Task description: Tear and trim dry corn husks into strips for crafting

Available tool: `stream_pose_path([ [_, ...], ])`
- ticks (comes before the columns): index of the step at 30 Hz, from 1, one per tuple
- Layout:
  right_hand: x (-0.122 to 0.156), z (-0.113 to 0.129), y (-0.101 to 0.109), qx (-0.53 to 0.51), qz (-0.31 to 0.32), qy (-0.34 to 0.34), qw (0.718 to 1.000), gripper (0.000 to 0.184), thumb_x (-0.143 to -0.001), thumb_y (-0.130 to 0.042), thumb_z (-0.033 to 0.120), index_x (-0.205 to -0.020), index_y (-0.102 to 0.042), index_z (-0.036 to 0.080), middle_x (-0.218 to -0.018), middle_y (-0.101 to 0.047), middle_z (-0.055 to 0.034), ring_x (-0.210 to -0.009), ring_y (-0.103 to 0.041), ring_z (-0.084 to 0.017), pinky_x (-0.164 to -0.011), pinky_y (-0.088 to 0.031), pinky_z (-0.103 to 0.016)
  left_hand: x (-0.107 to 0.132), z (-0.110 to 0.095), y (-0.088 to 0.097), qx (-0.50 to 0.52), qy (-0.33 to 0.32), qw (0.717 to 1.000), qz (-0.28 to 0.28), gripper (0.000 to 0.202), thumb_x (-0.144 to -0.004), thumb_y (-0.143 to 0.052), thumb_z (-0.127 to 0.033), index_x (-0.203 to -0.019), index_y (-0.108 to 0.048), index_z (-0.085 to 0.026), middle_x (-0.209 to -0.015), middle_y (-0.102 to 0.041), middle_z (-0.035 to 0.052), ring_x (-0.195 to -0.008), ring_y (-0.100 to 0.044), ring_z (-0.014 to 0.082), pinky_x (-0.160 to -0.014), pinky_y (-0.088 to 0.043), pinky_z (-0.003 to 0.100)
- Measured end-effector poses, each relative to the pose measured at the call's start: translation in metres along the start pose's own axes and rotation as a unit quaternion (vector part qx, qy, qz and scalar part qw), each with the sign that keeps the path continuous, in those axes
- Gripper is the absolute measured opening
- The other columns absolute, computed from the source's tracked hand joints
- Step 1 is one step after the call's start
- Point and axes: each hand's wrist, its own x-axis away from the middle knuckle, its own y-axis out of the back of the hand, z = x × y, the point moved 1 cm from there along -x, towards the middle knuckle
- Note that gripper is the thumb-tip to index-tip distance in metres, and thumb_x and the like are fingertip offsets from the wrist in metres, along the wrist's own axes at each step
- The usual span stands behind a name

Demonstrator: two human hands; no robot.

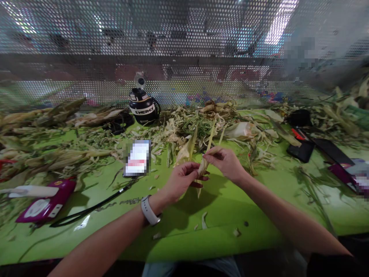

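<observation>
Over the green table point(225, 215) my left hand point(181, 181) wraps its fingers round a small pale corn ear point(203, 167) still in its husk. My right hand point(225, 161) pinches a strip of husk at the ear's top, fingers pressed together. Long husk leaves point(211, 136) rise from the ear toward the pile behind. A grey watch point(149, 211) sits on my left wrist.
Heaps of husks point(201, 119) cover the table's back and left side point(43, 154). A black "ENERGY" jug point(143, 107) stands at the back. A badge with lanyard point(137, 157), purple packets point(46, 204), dark phones point(302, 150) lie around. A perforated metal screen point(184, 57) closes the back.
</observation>
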Motion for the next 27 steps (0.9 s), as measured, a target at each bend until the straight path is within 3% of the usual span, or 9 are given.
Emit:
stream_pose_path([
  [6, 0.001, 0.003, -0.001, 0.023, -0.011, 0.003, 1.000, 0.024, -0.072, -0.065, 0.041, -0.073, -0.061, 0.017, -0.067, -0.061, -0.0011, -0.063, -0.056, -0.014, -0.061, -0.046, -0.028, 0.002, 0.000, 0.003, 0.052, 0.005, 0.998, 0.019, 0.023, -0.079, -0.059, -0.036, -0.089, -0.062, -0.016, -0.092, -0.069, 0.0085, -0.079, -0.068, 0.0209, -0.066, -0.056, 0.036],
  [13, 0.005, 0.009, -0.005, -0.011, 0.003, -0.026, 1.000, 0.026, -0.067, -0.070, 0.041, -0.071, -0.063, 0.016, -0.066, -0.063, -0.0018, -0.061, -0.058, -0.014, -0.060, -0.048, -0.029, -0.002, 0.003, 0.005, -0.010, 0.022, 0.999, 0.025, 0.026, -0.066, -0.074, -0.034, -0.074, -0.062, -0.012, -0.073, -0.070, 0.0053, -0.065, -0.066, 0.0134, -0.062, -0.053, 0.026],
  [16, 0.002, 0.012, 0.008, -0.014, -0.053, -0.037, 0.998, 0.024, -0.066, -0.072, 0.039, -0.072, -0.066, 0.016, -0.069, -0.064, -0.0018, -0.065, -0.057, -0.014, -0.062, -0.048, -0.028, -0.001, -0.001, 0.006, 0.005, 0.056, 0.997, 0.052, 0.025, -0.064, -0.076, -0.030, -0.073, -0.062, -0.012, -0.070, -0.070, 0.0044, -0.063, -0.066, 0.0125, -0.063, -0.054, 0.026],
  [19, -0.008, 0.013, 0.034, -0.078, -0.144, -0.049, 0.985, 0.024, -0.068, -0.071, 0.038, -0.081, -0.065, 0.019, -0.084, -0.065, -0.0020, -0.073, -0.059, -0.013, -0.066, -0.049, -0.027, 0.002, -0.012, 0.012, 0.024, 0.081, 0.992, 0.092, 0.020, -0.065, -0.076, -0.025, -0.073, -0.062, -0.013, -0.071, -0.070, 0.0046, -0.064, -0.066, 0.0130, -0.066, -0.054, 0.027],
  [22, -0.017, 0.013, 0.058, -0.120, -0.267, -0.033, 0.956, 0.023, -0.073, -0.065, 0.042, -0.084, -0.059, 0.023, -0.086, -0.062, 0.0003, -0.067, -0.057, -0.011, -0.058, -0.048, -0.023, 0.001, -0.025, 0.023, 0.079, 0.014, 0.995, 0.051, 0.015, -0.068, -0.073, -0.021, -0.075, -0.061, -0.015, -0.078, -0.071, 0.0032, -0.069, -0.067, 0.0132, -0.064, -0.054, 0.025],
  [23, -0.018, 0.012, 0.061, -0.111, -0.278, -0.031, 0.954, 0.022, -0.074, -0.063, 0.043, -0.084, -0.058, 0.024, -0.084, -0.061, 0.0008, -0.065, -0.057, -0.010, -0.056, -0.047, -0.023, 0.000, -0.029, 0.027, 0.106, -0.021, 0.994, 0.024, 0.013, -0.069, -0.072, -0.021, -0.075, -0.061, -0.016, -0.080, -0.071, 0.0025, -0.072, -0.067, 0.0134, -0.065, -0.054, 0.024],
  [25, -0.016, 0.010, 0.055, -0.048, -0.214, -0.047, 0.974, 0.019, -0.075, -0.063, 0.042, -0.080, -0.059, 0.024, -0.077, -0.062, 0.0007, -0.060, -0.056, -0.011, -0.052, -0.047, -0.023, -0.004, -0.033, 0.034, 0.150, -0.072, 0.986, -0.027, 0.011, -0.070, -0.071, -0.019, -0.075, -0.061, -0.018, -0.082, -0.071, 0.0014, -0.077, -0.067, 0.0135, -0.069, -0.054, 0.024],
  [27, -0.009, 0.004, 0.035, 0.053, -0.051, -0.078, 0.994, 0.021, -0.073, -0.066, 0.041, -0.070, -0.061, 0.021, -0.065, -0.062, 0.0001, -0.051, -0.054, -0.011, -0.045, -0.045, -0.024, -0.007, -0.033, 0.038, 0.167, -0.094, 0.979, -0.065, 0.010, -0.070, -0.071, -0.019, -0.076, -0.062, -0.018, -0.082, -0.071, 0.0010, -0.078, -0.067, 0.0128, -0.070, -0.054, 0.023],
])
